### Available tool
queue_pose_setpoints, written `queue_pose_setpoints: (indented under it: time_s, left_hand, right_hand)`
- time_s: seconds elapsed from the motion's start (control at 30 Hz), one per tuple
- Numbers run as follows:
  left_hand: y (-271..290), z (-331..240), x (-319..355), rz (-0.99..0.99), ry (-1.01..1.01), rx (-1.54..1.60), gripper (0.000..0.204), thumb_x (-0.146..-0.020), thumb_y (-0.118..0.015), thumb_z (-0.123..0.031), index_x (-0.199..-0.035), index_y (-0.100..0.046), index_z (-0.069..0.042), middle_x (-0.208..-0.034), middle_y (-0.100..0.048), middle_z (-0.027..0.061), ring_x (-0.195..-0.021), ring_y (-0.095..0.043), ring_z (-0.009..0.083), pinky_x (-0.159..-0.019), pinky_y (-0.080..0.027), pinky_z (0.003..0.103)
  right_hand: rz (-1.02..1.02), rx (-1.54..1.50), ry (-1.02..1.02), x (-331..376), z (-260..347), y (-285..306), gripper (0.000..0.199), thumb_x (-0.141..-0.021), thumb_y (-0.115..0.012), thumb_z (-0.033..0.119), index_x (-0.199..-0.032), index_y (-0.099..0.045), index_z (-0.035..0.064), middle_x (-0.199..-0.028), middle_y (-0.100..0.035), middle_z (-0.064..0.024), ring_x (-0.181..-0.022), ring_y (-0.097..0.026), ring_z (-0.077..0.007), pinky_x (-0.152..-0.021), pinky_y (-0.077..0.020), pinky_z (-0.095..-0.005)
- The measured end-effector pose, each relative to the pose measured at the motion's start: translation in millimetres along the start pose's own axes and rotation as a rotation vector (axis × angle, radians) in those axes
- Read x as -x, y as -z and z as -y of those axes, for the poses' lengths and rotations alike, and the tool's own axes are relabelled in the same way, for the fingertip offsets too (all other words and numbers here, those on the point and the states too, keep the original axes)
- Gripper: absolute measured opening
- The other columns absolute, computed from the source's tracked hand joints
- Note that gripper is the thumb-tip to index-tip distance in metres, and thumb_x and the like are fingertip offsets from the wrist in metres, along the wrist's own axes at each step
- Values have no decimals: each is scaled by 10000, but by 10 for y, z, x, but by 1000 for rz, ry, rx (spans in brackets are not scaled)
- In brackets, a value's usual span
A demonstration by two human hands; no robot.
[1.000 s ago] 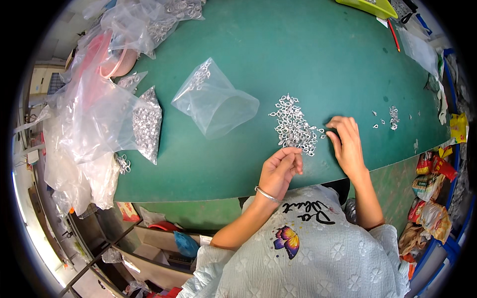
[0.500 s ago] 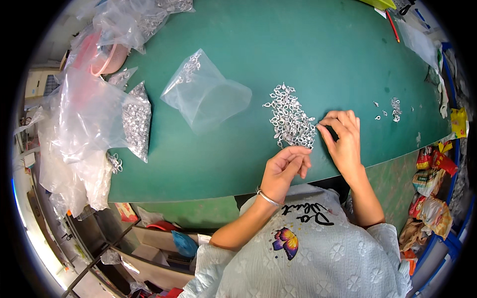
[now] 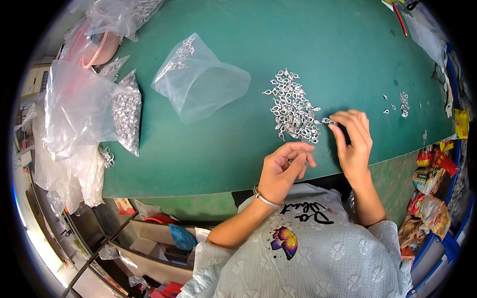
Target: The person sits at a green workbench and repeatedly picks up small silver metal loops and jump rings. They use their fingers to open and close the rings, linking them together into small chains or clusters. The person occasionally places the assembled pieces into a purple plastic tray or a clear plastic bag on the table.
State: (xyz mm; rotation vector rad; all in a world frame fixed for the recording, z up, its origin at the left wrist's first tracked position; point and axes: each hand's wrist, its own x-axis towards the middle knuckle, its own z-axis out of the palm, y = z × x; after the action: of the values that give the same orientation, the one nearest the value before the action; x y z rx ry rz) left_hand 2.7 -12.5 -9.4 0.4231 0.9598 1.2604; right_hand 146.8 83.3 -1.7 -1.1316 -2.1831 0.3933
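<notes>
A heap of small silver lobster clasps (image 3: 292, 110) lies on the green table in front of me. To its right, my right hand (image 3: 355, 141) pinches a clasp (image 3: 326, 120) between thumb and forefinger, just off the heap's edge. My left hand (image 3: 285, 169) is curled at the heap's near edge, with thumb bent toward the fingers. Something small may be inside those fingers, but I cannot make it out. Left of the heap lies a clear plastic bag (image 3: 211, 89) with several clasps in its far corner.
A few loose clasps (image 3: 404, 104) lie farther right on the green table (image 3: 208, 164). At the left are a filled bag of metal pieces (image 3: 127, 111), more plastic bags (image 3: 74, 109) and a pink basket (image 3: 102, 52). A red pencil (image 3: 400, 21) lies at the far right.
My right hand has drawn slightly right, away from the heap, and a clasp now shows at its fingertips. My left hand stays curled near the heap. The view has shifted a little.
</notes>
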Motion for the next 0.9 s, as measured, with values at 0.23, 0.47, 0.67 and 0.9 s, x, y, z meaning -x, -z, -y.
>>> queue_pose_setpoints:
  time_s: [0.23, 0.47, 0.67, 0.9]
  left_hand:
    - [-143, -20, -88, -105, -80, -75, 213, -843, -556, -43, -1048, -552, 14, -827, -593, 55, -620, -436, 52, -555, -356, 184]
    - [-215, -10, -61, -144, -259, -110, 196, -790, -589, 48, -984, -587, 24, -872, -588, 45, -684, -456, 43, -602, -376, 179]
    - [-246, -49, -2, -126, -373, -135, 162, -758, -591, 106, -899, -619, 31, -931, -580, 69, -665, -459, 45, -611, -393, 184]
    - [-253, -45, 33, -109, -408, -161, 161, -756, -589, 108, -893, -623, 30, -923, -583, 71, -649, -462, 49, -600, -391, 183]
  right_hand:
    - [25, -322, -168, -13, 144, 56, 155, -671, -658, -57, -814, -612, -17, -783, -607, -90, -738, -541, -214, -646, -427, -288]
    - [111, -754, -299, 112, 238, 122, 151, -689, -663, -62, -831, -632, -22, -811, -635, -81, -737, -534, -151, -612, -396, -239]
    - [102, -752, -270, 126, 313, 208, 146, -687, -667, -61, -825, -632, -32, -815, -637, -108, -762, -565, -189, -652, -440, -273]
    - [95, -751, -212, 152, 313, 239, 149, -671, -679, -39, -810, -627, -32, -798, -632, -108, -763, -565, -207, -683, -442, -290]
